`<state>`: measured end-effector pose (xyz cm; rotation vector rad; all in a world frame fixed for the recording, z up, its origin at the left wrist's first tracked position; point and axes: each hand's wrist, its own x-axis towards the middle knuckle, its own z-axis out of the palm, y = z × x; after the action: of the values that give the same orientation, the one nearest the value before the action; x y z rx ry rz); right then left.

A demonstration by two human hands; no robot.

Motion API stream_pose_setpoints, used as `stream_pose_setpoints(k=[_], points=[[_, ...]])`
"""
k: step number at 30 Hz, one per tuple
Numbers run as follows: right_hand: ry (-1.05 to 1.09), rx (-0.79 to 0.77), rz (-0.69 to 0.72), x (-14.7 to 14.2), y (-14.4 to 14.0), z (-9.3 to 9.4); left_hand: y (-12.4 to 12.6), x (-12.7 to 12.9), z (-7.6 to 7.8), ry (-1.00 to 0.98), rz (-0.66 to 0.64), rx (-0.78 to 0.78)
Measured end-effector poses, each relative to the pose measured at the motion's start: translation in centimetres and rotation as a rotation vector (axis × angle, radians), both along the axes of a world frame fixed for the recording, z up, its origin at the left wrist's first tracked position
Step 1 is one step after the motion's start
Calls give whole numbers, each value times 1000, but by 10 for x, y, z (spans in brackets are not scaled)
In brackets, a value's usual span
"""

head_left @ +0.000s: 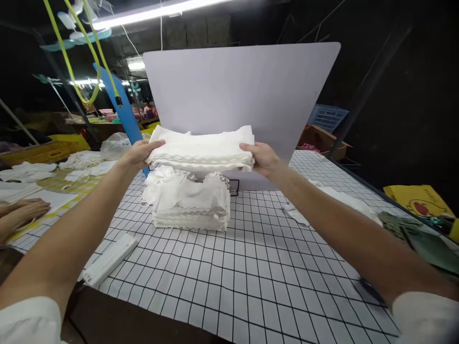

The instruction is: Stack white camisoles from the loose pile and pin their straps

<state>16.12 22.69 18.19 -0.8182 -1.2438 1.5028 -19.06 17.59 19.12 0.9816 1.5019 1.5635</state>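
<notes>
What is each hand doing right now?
Left hand: closed on the folded white cloth bundle.
Right hand: closed on the same bundle's other end.

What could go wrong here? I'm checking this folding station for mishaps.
The bundle of white cloths is gripped only at its ends by the left hand and right hand; its middle could sag and slip. The stack below looks uneven on top, so anything added might slide off.
</notes>
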Motion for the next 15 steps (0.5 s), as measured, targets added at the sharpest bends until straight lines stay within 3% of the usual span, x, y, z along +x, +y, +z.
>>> stream_pose_setpoints(k=[2, 4, 6, 8, 11, 15], points=[[-44, -76, -35, -27, 10, -30, 0, -11, -30, 20, 67, -46], [-103, -152, -33, -47, 13, -69, -6, -14, -72, 20, 96, -126], [-171, -223, -4, -59, 12, -107, -12, -15, -112, 13, 92, -217], [-224, -269, 25, -63, 10, -134, -17, -17, -140, 4, 101, -275], [-263, -271, 59, -62, 12, -148, -17, -25, -156, 12, 112, -296], [-325, -234, 61, -57, 19, -144, -13, -34, -152, 103, 124, -311]])
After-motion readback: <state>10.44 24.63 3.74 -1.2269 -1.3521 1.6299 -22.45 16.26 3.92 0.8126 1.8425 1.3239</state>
